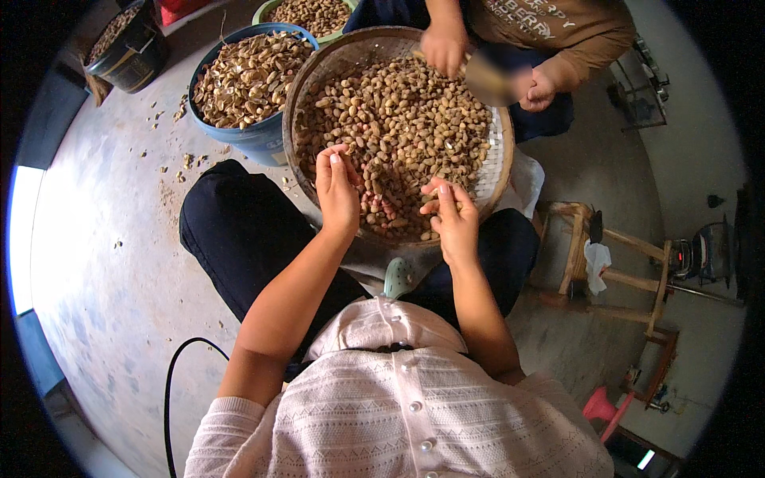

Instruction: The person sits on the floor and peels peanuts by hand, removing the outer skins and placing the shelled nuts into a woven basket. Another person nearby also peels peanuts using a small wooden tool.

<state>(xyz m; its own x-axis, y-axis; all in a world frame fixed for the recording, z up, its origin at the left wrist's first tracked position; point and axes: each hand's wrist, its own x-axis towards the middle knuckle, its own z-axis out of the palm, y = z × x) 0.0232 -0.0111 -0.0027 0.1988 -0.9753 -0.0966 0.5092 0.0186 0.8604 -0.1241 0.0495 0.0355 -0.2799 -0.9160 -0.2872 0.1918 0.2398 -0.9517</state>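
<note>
A round woven bamboo basket (505, 149) in front of me holds many unshelled peanuts (412, 101). Reddish shelled kernels (379, 206) lie among them near the side closest to me. My left hand (339, 185) is raised over the basket's left part, thumb and fingertips pinched together around something small, perhaps a peanut or shell. Over the near right part, my right hand (452, 212) has its thumb against the index finger and the other fingers curled. A pale bit, possibly shell, shows at its fingertips; what exactly it holds cannot be made out.
A blue bucket (251, 140) full of empty shells stands left of the basket, with a green basin (260, 13) of peanuts behind. Another person's hands (445, 48) are at the far rim. A dark bucket (134, 66) is far left; wooden stool frames (577, 251) are at right.
</note>
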